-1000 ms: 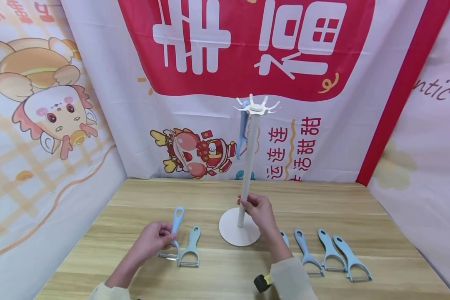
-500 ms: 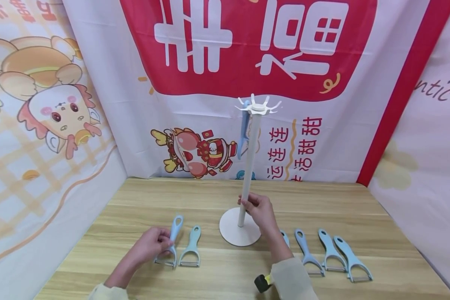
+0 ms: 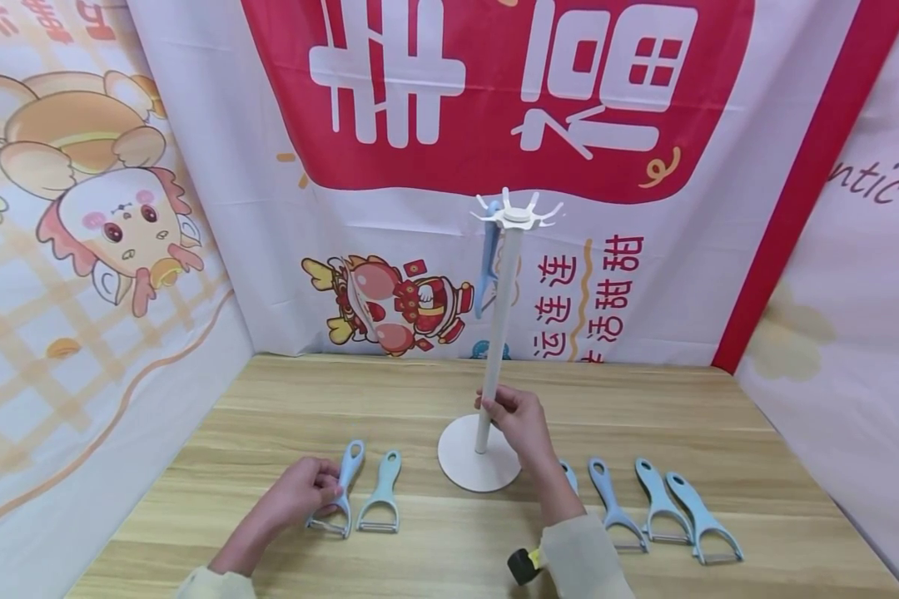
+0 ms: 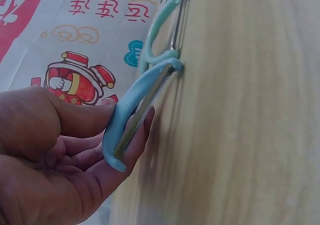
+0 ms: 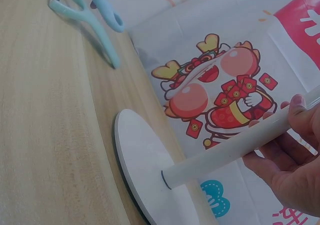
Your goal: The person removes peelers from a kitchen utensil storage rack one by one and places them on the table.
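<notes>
My left hand [image 3: 304, 489] pinches a light blue Y-shaped peeler [image 4: 125, 110] near its blade end, thumb on one side and fingers on the other. In the head view its looped handle points up and away. A mint green peeler [image 3: 380, 494] lies just to its right. My right hand [image 3: 519, 418] grips the pole of a white hook stand [image 3: 496, 333], low above the round base [image 5: 145, 170]. At the stand's top is a ring of prongs, and a blue peeler [image 3: 489, 258] hangs from one on the left side.
Right of the stand, several more peelers lie in a row on the wooden table, among them a blue peeler [image 3: 608, 499] and a green peeler [image 3: 704, 517]. A small black and yellow object [image 3: 524, 566] sits by the right sleeve. Printed cloths surround the table.
My left hand has lowered the light blue peeler and drawn it slightly left, towards the table. My right hand keeps its hold on the pole.
</notes>
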Motion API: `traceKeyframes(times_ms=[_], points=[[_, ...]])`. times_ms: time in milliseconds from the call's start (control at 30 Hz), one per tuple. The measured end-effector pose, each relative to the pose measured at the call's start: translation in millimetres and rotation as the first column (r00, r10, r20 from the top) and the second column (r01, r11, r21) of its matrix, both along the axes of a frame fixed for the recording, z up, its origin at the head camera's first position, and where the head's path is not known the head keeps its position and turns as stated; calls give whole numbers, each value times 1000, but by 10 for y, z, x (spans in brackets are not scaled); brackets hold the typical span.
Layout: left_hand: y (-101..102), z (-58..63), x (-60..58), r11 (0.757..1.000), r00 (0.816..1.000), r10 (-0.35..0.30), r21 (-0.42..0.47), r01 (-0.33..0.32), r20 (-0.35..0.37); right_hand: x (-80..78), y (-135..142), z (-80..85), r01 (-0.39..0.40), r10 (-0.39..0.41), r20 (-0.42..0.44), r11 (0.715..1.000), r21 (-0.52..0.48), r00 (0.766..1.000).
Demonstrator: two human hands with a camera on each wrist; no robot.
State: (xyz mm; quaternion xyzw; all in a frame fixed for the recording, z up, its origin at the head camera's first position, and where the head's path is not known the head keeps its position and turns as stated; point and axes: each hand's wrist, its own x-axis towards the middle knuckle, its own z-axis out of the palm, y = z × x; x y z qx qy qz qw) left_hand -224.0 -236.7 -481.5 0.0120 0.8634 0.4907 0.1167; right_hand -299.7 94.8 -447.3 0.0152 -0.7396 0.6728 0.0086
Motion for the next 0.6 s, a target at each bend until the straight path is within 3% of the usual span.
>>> traceKeyframes(times_ms=[167,300,600], points=[[17,-57,-4,999,999,22,-41,-23,-28,-6,0,-6,-1,1,-7,1000,-3,1000],[60,-69,-3,989,996,49,-135,-59,-76,-10,4,-5,-3,3,-14,1000,-9,1000],[125,-42,36,916,985,21,-390,-88,-174,13,2,3,-8,7,-16,1000,-11,1000]])
